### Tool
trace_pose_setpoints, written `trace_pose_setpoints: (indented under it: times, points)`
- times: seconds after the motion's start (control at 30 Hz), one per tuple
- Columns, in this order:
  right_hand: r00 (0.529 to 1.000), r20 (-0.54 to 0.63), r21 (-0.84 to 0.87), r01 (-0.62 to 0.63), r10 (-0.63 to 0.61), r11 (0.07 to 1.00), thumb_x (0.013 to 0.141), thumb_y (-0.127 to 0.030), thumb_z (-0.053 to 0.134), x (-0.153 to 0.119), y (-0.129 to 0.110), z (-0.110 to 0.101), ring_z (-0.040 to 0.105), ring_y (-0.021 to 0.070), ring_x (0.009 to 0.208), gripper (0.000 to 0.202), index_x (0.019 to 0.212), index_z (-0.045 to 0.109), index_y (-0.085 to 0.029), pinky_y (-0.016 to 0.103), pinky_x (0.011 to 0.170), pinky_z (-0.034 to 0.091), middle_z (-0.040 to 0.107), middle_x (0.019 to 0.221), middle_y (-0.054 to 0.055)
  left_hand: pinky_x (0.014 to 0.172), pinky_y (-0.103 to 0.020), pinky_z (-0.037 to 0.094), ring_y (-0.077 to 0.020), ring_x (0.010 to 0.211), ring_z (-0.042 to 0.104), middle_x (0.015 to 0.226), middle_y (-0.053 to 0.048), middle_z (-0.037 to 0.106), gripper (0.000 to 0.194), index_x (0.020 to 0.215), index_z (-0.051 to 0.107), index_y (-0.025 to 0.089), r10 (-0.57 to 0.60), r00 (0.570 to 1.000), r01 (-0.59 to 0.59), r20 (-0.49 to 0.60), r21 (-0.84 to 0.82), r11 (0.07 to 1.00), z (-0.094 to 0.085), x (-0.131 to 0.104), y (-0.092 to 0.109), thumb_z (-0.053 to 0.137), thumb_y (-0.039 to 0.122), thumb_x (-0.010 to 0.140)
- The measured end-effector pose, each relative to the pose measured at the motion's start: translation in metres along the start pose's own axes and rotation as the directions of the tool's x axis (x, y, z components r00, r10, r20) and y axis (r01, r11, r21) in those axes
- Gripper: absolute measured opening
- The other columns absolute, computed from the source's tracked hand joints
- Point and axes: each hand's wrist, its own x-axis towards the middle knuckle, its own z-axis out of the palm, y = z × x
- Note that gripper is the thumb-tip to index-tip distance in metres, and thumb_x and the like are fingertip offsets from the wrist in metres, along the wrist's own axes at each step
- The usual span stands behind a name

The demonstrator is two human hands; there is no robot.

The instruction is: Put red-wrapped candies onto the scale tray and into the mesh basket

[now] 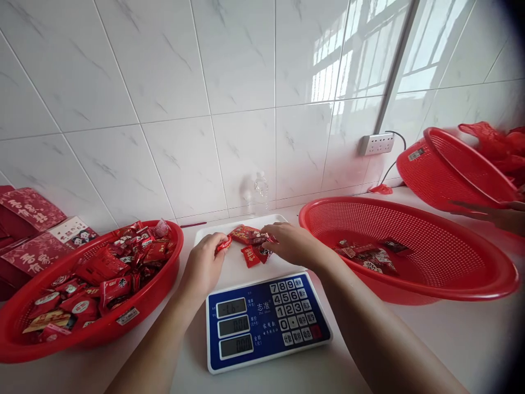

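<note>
My left hand (205, 260) is closed on a small red wrapped candy (223, 244) at the left side of the scale's white tray (227, 271). On that tray lie several red-wrapped candies (248, 235). My right hand (293, 243) reaches over them from the right, its fingertips closed around dark red wrapped candies (262, 253); how many it grips is hidden. Just in front of both hands is the blue scale panel (266, 323), with keys and three small displays.
A red basket (170, 273) heaped with wrapped candies stands left, beside stacked red boxes (35, 210). Another red basket (451, 257), holding a few packets, stands right. Behind it another person's hand (492, 214) touches a tilted red basket (447, 169). A clear bottle (261, 186) stands by the tiled wall.
</note>
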Motion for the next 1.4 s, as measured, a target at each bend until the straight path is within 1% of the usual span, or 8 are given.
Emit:
trace_pose_setpoints:
  times: [0.17,0.27,0.63,0.77,0.9,1.1,1.2,1.4]
  points:
    - [0.997,0.045,-0.011,-0.055,0.056,0.998,0.083,-0.033,0.049,-0.001,0.011,-0.006,0.058,0.0228,0.096,0.026,0.102,0.062,-0.022,0.030,0.068,0.041,0.066,0.104,0.006,0.081,-0.027,0.047,-0.0161,0.092,0.063,0.101,-0.002,0.068,0.031,0.097,0.065,0.023,0.084,0.985,-0.074,0.149,-0.073,0.995,0.007,-0.004,0.001,0.043,0.008,0.080]
    - [0.996,0.057,-0.027,-0.068,0.070,0.997,0.082,-0.032,0.050,0.000,0.013,-0.006,0.058,0.0226,0.094,0.021,0.095,0.063,-0.022,0.030,0.067,0.041,0.067,0.101,0.006,0.086,-0.029,0.047,-0.0169,0.097,0.062,0.103,-0.001,0.069,0.030,0.096,0.067,0.023,0.113,0.968,-0.093,0.226,-0.098,0.991,0.007,-0.005,0.003,0.045,0.011,0.081]
    - [0.999,0.032,0.078,0.041,-0.044,0.996,0.082,-0.024,0.049,0.006,0.007,0.006,0.058,0.0215,0.095,0.024,0.099,0.065,-0.020,0.029,0.075,0.041,0.067,0.100,0.008,0.095,-0.037,0.042,-0.0210,0.107,0.056,0.114,-0.007,0.063,0.026,0.104,0.063,0.020,0.104,0.971,-0.108,0.217,0.005,0.994,0.005,-0.004,0.001,0.047,0.021,0.084]
    - [0.997,-0.024,0.048,-0.073,0.074,0.996,0.086,-0.026,0.043,0.009,0.018,0.006,0.058,0.0226,0.098,0.030,0.107,0.063,-0.019,0.031,0.074,0.042,0.065,0.107,0.010,0.092,-0.036,0.043,-0.0218,0.109,0.056,0.119,-0.009,0.061,0.032,0.113,0.057,0.019,-0.003,0.968,-0.006,0.252,0.033,0.999,0.002,-0.006,-0.001,0.045,0.028,0.086]
    - [0.987,0.007,0.018,-0.163,0.163,0.986,0.088,-0.026,0.039,0.011,0.027,0.009,0.061,0.0255,0.094,0.033,0.110,0.062,-0.018,0.033,0.069,0.043,0.067,0.105,0.012,0.095,-0.036,0.041,-0.0228,0.115,0.053,0.125,-0.009,0.058,0.038,0.120,0.053,0.021,-0.033,0.948,0.022,0.318,0.040,0.999,0.001,-0.007,-0.003,0.042,0.037,0.087]
    - [0.998,0.044,0.110,-0.044,0.039,0.993,0.088,-0.024,0.039,0.014,0.024,0.015,0.060,0.0220,0.099,0.036,0.119,0.058,-0.022,0.031,0.077,0.045,0.065,0.113,0.007,0.101,-0.043,0.033,-0.0264,0.127,0.041,0.136,-0.009,0.049,0.051,0.134,0.041,0.026,-0.018,0.931,0.008,0.365,0.029,1.000,0.001,-0.009,-0.002,0.040,0.047,0.087]
    - [1.000,0.003,0.166,-0.023,0.023,0.986,0.089,-0.025,0.040,0.013,0.022,0.014,0.058,0.0235,0.105,0.039,0.124,0.055,-0.020,0.034,0.084,0.045,0.062,0.119,0.009,0.100,-0.039,0.035,-0.0232,0.125,0.043,0.136,-0.007,0.049,0.052,0.136,0.037,0.027,0.001,0.939,0.012,0.343,-0.034,0.999,-0.001,-0.007,0.003,0.041,0.046,0.088]
    - [0.995,-0.083,0.146,-0.046,0.058,0.988,0.088,-0.026,0.044,0.005,0.018,0.000,0.053,0.0249,0.114,0.040,0.126,0.052,-0.017,0.038,0.092,0.043,0.057,0.127,0.011,0.097,-0.034,0.040,-0.0204,0.119,0.050,0.128,-0.008,0.056,0.044,0.126,0.047,0.021,-0.047,0.994,0.054,0.100,-0.067,0.996,-0.012,-0.002,0.013,0.044,0.042,0.088]
